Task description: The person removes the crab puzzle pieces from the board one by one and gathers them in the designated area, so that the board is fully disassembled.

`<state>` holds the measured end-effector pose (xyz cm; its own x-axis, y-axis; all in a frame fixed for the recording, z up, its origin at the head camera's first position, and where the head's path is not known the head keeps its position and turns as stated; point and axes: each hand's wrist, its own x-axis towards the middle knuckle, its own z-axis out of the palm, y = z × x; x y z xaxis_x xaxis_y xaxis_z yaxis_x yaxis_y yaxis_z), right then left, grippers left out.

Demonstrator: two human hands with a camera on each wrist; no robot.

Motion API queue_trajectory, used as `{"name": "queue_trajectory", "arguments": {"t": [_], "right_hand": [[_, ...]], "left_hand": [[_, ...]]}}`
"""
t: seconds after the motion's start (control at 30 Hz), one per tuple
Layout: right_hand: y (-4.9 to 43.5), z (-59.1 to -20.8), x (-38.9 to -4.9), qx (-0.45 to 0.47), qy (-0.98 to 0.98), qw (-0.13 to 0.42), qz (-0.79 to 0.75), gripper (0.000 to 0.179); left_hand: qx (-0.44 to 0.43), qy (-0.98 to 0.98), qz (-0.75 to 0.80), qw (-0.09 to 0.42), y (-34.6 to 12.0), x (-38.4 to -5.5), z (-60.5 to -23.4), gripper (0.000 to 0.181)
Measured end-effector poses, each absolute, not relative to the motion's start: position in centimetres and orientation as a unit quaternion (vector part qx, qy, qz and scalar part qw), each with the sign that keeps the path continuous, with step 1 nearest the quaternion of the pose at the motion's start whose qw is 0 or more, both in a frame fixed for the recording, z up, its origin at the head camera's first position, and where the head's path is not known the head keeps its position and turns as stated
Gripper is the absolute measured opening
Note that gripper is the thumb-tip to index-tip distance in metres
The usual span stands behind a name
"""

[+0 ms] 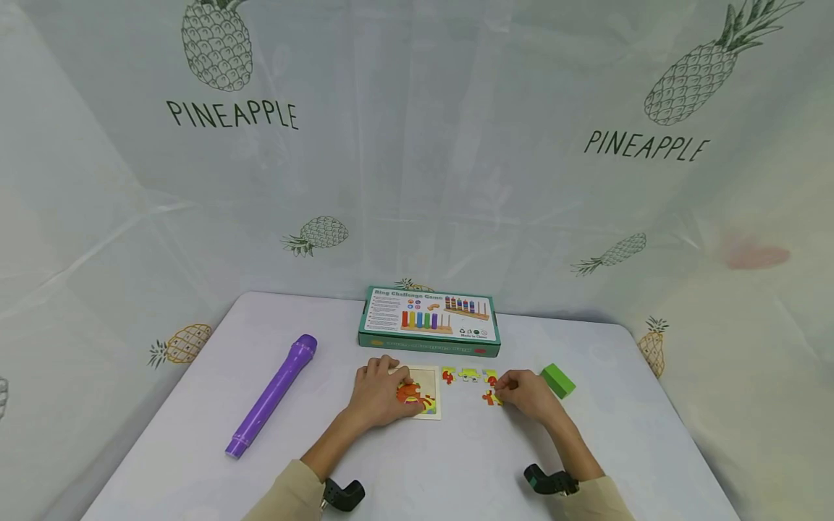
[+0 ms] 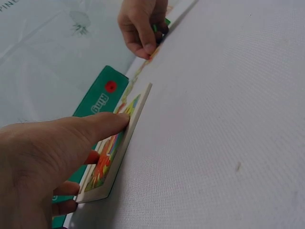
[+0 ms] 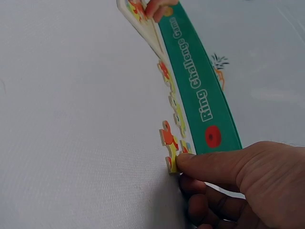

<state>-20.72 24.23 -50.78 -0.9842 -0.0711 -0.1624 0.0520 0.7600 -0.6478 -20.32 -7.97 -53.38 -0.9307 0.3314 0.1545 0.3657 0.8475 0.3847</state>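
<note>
A small wooden jigsaw board [image 1: 427, 374] lies on the table, with orange, red and yellow pieces fitted in part of it. My left hand [image 1: 381, 396] spans its left side, thumb pressing on the near pieces and fingers against the far and left edges. In the left wrist view the thumb [image 2: 112, 125] lies straight across the board's rim. My right hand [image 1: 529, 394] pinches a red and yellow puzzle piece [image 3: 169, 143] by one end, low over the table. Beyond it, several loose pieces [image 1: 469, 375] form a row right of the board.
A green Ring Challenge Game box [image 1: 430, 341] stands behind the board. To the left lies a long purple tube [image 1: 274, 394], and a green block [image 1: 557, 380] sits just right of my right hand. A pineapple-print sheet [image 1: 417, 145] hangs behind the white table [image 1: 443, 477].
</note>
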Motion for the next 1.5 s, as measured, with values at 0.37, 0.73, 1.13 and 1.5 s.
{"name": "queue_trajectory", "arguments": {"t": [0.37, 0.73, 1.13, 1.5], "right_hand": [[23.9, -50.3, -20.4, -0.002, 0.930, 0.078, -0.359, 0.004], [20.2, -49.8, -20.7, -0.039, 0.913, 0.082, -0.398, 0.004], [13.5, -50.1, -21.0, -0.153, 0.904, 0.091, -0.388, 0.011], [10.4, -50.4, -21.5, -0.192, 0.923, 0.080, -0.324, 0.030]], "left_hand": [[-0.202, -0.958, -0.202, 0.013, -8.8, -20.7, -53.5, 0.031], [-0.209, -0.950, -0.232, 0.011, -9.3, -21.0, -53.5, 0.034], [-0.201, -0.950, -0.240, 0.015, -9.4, -21.0, -53.2, 0.042], [-0.197, -0.950, -0.240, 0.012, -9.4, -20.9, -53.3, 0.042]]}}
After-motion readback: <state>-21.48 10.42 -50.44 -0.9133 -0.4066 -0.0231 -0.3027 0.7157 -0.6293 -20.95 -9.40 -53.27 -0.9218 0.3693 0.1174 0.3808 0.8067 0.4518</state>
